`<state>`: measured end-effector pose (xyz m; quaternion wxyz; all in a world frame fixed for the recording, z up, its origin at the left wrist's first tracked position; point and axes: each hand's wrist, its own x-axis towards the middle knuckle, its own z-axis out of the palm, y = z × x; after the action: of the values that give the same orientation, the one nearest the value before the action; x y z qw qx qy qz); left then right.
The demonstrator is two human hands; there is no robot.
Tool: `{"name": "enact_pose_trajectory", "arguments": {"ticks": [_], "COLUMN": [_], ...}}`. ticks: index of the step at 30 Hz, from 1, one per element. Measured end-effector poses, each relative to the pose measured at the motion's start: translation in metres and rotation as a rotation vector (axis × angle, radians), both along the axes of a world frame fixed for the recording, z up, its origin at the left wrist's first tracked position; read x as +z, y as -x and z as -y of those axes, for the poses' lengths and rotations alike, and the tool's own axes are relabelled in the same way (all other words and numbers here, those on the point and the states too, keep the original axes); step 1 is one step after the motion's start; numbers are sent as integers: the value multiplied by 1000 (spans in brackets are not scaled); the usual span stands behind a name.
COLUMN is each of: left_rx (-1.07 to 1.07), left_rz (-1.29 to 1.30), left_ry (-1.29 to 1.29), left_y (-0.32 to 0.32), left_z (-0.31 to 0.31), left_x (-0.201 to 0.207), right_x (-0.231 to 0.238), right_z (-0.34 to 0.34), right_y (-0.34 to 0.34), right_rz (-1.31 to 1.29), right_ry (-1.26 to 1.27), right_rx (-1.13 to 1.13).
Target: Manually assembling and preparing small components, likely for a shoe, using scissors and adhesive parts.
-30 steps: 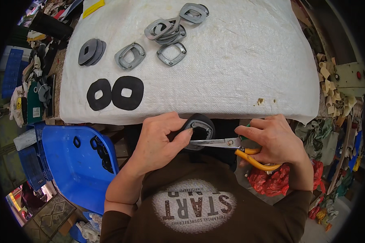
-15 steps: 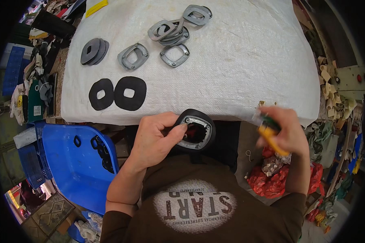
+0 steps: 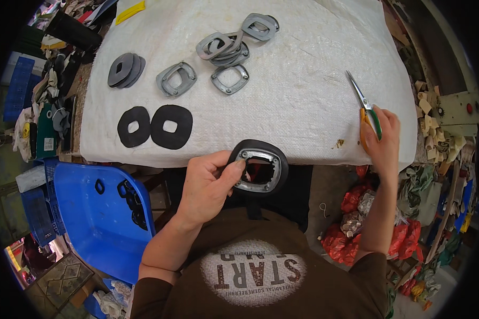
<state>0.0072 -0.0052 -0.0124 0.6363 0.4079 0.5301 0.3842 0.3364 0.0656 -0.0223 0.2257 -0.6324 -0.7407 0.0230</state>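
Since the earlier frames, the scissors (image 3: 362, 98) and the right hand (image 3: 387, 143) have moved from the black-rimmed metal frame (image 3: 255, 187) to the right side of the white-covered table (image 3: 303, 101). The right fingers curl at the scissors' handles; whether they grip or merely touch, I cannot tell. The left hand (image 3: 210, 183) pinches the frame between thumb and fingers at the table's near edge, around its middle. Two black holed sheets (image 3: 178, 135) lie on the table's near left, metal frames (image 3: 214, 47) toward its far side.
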Motion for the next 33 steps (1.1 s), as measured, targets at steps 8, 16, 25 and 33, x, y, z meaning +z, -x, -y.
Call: {"name": "enact_pose_trajectory", "arguments": {"ticks": [8, 16, 25, 33], "left_rx": [173, 281, 360, 344], "left_rz": [114, 316, 440, 305], "left_ry": [-80, -173, -106, -92], "left_y": [-24, -35, -46, -41], "left_z": [4, 7, 12, 9], "left_x": [2, 3, 2, 3], "right_x": [-9, -1, 2, 18], "right_z": [79, 82, 76, 67], "right_y": [160, 177, 176, 166], "right_rz": [-1861, -2049, -2182, -2376], "right_ry": [529, 442, 426, 603], "right_rx": [141, 108, 259, 185]}}
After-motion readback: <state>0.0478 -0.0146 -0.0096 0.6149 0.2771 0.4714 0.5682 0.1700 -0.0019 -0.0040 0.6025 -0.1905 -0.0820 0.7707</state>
